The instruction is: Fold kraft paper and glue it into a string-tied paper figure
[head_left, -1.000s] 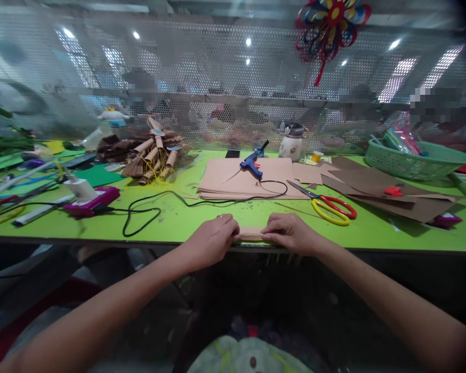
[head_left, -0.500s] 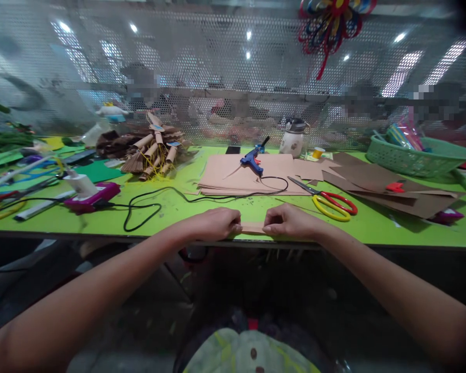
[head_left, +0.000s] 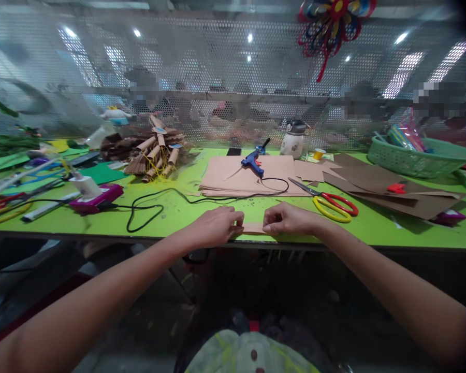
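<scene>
A narrow strip of tan paper (head_left: pixel 253 228) lies at the front edge of the green table (head_left: pixel 186 213). My left hand (head_left: pixel 219 225) pinches its left end between thumb and fingers. At the right end, my right hand (head_left: pixel 285 218) closes on it with curled fingers. Both ends of the strip are hidden by my fingers. Beyond my hands, a blue glue gun (head_left: pixel 253 163) rests on a stack of tan paper sheets (head_left: pixel 221 178). Scissors (head_left: pixel 330 203) with one red and one yellow handle lie just past my right hand.
A black cord (head_left: pixel 178 192) loops across the table to a magenta power strip (head_left: pixel 97 199). Rolled brown paper pieces (head_left: pixel 155 153) are piled at the back left. Dark brown sheets (head_left: pixel 388 186), a green basket (head_left: pixel 419 159) and a white jar (head_left: pixel 293 142) stand or lie farther right.
Both hands stay at the strip's two ends. My left fingers have shifted slightly and lifted a little into a looser pinch. The view tilts slightly; the other things lie where they were.
</scene>
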`<state>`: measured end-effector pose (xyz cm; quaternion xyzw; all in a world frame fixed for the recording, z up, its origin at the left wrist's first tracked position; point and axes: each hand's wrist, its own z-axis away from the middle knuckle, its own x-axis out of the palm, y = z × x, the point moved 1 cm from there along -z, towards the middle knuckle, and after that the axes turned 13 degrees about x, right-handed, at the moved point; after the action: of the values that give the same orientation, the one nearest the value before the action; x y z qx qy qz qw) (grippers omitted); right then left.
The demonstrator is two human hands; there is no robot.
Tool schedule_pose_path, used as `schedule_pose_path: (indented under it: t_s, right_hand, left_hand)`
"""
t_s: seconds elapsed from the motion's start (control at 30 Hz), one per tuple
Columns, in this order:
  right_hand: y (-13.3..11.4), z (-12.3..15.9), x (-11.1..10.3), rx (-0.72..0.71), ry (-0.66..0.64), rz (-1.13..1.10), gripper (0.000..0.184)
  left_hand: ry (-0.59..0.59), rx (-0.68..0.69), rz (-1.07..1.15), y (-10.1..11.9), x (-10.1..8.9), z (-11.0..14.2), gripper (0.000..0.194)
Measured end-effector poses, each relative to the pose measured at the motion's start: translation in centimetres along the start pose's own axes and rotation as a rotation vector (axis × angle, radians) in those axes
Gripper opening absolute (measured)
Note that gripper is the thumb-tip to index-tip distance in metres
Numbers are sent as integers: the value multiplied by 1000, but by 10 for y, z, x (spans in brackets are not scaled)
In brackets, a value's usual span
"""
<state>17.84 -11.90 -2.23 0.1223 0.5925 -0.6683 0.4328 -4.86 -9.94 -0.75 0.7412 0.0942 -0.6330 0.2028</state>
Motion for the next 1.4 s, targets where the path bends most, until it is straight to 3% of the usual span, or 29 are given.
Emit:
schedule_pose_path:
  t_s: [0.13, 0.3, 0.63, 0.9, 1.17, 1.4]
  right_hand:
    - [0, 2, 1, 27, 59, 1, 19]
    - [1, 0, 1, 9, 15, -31, 23]
    - [2, -6, -1, 7, -1, 5, 22]
    - [3, -4, 2, -27, 31, 5, 20]
    - [0, 3, 4, -19, 90, -2, 19]
    - [0, 8, 8, -42, 141, 7, 25]
  left_hand:
    - [76, -3, -29, -3, 9, 5, 14]
    - [142, 17, -61, -1, 16, 9, 14]
    - [192, 42, -212, 10, 20, 12, 25]
    - [234, 24, -183, 7, 23, 13, 29]
    - [197, 137, -59, -1, 16, 19, 23]
    - [245, 169, -125, 1, 21, 19, 26]
